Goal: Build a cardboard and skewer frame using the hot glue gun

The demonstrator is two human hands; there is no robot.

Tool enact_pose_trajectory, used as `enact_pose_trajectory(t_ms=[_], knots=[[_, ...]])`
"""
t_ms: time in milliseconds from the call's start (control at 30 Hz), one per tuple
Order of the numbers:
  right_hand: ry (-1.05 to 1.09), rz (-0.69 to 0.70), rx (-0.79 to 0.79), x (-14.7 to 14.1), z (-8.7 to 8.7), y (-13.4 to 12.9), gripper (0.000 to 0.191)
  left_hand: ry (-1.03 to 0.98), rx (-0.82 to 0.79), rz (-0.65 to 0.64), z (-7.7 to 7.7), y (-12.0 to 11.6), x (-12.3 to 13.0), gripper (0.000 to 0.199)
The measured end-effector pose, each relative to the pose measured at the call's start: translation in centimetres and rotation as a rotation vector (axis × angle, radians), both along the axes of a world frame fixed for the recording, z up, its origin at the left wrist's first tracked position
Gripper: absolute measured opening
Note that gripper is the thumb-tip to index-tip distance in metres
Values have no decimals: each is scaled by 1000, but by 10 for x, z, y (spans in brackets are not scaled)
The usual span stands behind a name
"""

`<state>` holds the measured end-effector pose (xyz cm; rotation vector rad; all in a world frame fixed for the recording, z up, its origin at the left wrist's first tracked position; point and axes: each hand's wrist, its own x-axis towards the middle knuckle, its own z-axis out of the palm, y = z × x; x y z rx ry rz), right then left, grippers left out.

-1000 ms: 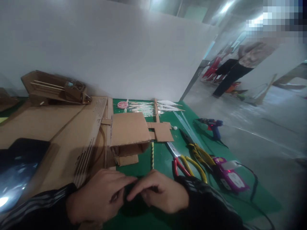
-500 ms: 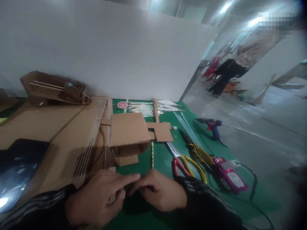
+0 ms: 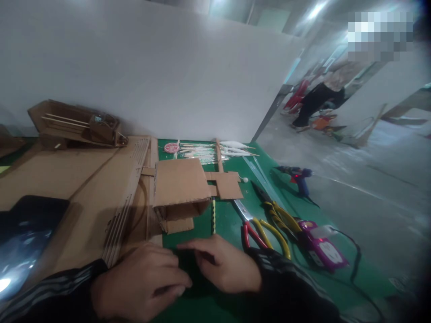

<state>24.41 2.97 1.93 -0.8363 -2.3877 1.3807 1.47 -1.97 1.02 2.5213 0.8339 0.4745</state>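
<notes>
My left hand (image 3: 144,280) is at the bottom, left of centre, with loosely bent fingers pointing right and the thumb just below them. Nothing shows in it. Facing it from the right, my right hand (image 3: 224,264) is held over the green table top (image 3: 202,309); its index finger reaches left and its thumb is apart, with nothing between. A small gap separates the two hands. Beyond them sits a cardboard box (image 3: 182,181), its open side towards me. A yellow-and-black striped stick (image 3: 213,217) lies just past my right hand. Scissors (image 3: 251,222) with red and yellow handles lie beside my right wrist.
Pliers (image 3: 279,213), a purple device (image 3: 323,246) with a cable, and a blue glue gun (image 3: 299,177) lie to the right. Cotton-tipped sticks (image 3: 202,152) lie by the wall. A cardboard model (image 3: 77,123) and a dark glossy object (image 3: 33,233) are left. A person (image 3: 319,101) bends in the background.
My left index finger, stretched out towards my right hand before, has bent down and drawn back. My right fingers have lifted and straightened somewhat. The background person has bent lower.
</notes>
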Motion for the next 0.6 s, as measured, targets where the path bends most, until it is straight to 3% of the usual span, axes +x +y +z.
enact_pose_trajectory(t_ms=[200,367,467,600], knots=[[11,184,6,1,1,-1,33,-213,56,118,-1,2,-1,23],[155,320,-132,6,1,-1,36,-122,16,155,-5,5,0,30],[236,273,-190,7,2,0,47,-4,4,77,-5,5,0,36],[288,71,-260,5,-1,-3,47,81,8,32,-5,4,1,12]])
